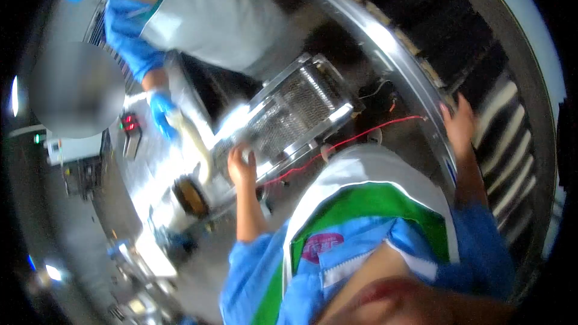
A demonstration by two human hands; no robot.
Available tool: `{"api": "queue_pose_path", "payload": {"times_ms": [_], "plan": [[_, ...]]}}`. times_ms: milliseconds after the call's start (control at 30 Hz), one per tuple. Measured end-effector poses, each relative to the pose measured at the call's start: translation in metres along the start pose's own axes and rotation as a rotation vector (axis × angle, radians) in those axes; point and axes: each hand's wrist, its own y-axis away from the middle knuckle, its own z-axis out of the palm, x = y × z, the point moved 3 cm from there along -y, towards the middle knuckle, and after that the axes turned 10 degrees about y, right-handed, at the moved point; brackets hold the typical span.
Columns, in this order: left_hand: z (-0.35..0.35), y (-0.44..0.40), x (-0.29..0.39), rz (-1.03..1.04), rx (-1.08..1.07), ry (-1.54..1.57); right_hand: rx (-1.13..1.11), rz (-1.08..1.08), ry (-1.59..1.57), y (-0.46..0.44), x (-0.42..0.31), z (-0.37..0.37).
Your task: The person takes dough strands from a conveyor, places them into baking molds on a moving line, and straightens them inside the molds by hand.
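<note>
My left hand (242, 168) is raised beside a metal mesh conveyor (289, 114), its fingers apart and nothing visible in them. Blur hides whether it touches the conveyor's near edge. Over on the right, my right hand (460, 125) is at the shiny metal rim (430, 93), thumb and fingers spread. Just past it lie long pale strips (506, 123) in rows on a dark surface. Across the conveyor, a co-worker's blue-gloved hand (161, 113) is at a long pale, dough-like piece (194, 141) on the steel table (141, 174).
The co-worker, in a blue sleeve and white apron (217, 18), stands at the far side. A red cord (367, 128) runs between my apron and the conveyor. A device with red digits (129, 123) and a dark-mouthed container (189, 197) are on the steel table.
</note>
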Motion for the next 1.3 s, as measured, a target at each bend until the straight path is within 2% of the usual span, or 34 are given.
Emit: {"api": "queue_pose_path", "payload": {"times_ms": [33,67,100,133,267,300,433,533,600,633,667,867,933,1000,1033,1100,1133,1300], "plan": [[-0.001,0.002,-0.003,0.000,0.034,0.031,-0.121,0.012,0.088,0.003,-0.003,-0.001],[-0.001,0.004,-0.010,-0.041,0.071,0.015,-0.006,-0.140,0.248,0.009,0.007,0.014],[-0.002,0.010,-0.014,-0.059,0.075,0.035,0.079,-0.186,0.199,0.003,0.017,0.025],[-0.003,0.015,-0.021,-0.071,0.090,0.018,-0.027,-0.185,0.270,-0.004,0.004,0.011],[-0.023,0.030,-0.034,-0.179,0.155,-0.055,-0.103,-0.220,0.213,-0.021,-0.021,0.006],[-0.027,0.034,-0.041,-0.184,0.168,-0.083,0.032,-0.219,0.157,-0.019,-0.026,0.009],[-0.038,0.055,-0.094,-0.268,0.249,-0.112,-0.013,-0.232,0.189,-0.027,-0.034,0.017],[-0.047,0.072,-0.119,-0.476,0.182,-0.132,0.117,-0.282,0.141,-0.024,-0.030,0.025],[-0.044,0.084,-0.131,-0.575,0.176,-0.142,0.067,-0.253,0.149,-0.025,-0.044,0.019],[-0.044,0.085,-0.129,-0.615,0.158,-0.150,-0.008,-0.165,0.197,-0.024,-0.051,0.014],[-0.045,0.086,-0.127,-0.657,0.142,-0.161,0.082,-0.199,0.162,-0.021,-0.048,0.016],[-0.039,0.083,-0.141,-0.572,0.109,-0.183,-0.044,-0.104,0.045,-0.013,-0.039,0.007],[-0.038,0.075,-0.136,-0.520,0.117,-0.209,0.015,-0.120,0.113,-0.012,-0.032,0.016],[-0.039,0.068,-0.134,-0.581,0.092,-0.195,0.071,-0.140,0.127,-0.005,-0.029,0.015],[-0.040,0.062,-0.134,-0.543,0.083,-0.161,0.070,-0.121,0.130,-0.004,-0.027,0.014],[-0.037,0.058,-0.130,-0.534,0.076,-0.149,-0.049,-0.088,0.027,-0.008,-0.028,0.015],[-0.039,0.054,-0.121,-0.541,0.080,-0.136,-0.034,-0.094,0.126,-0.008,-0.032,0.014],[-0.035,0.045,-0.109,-0.606,0.070,-0.144,-0.027,-0.096,0.096,-0.010,-0.034,0.014]]}}
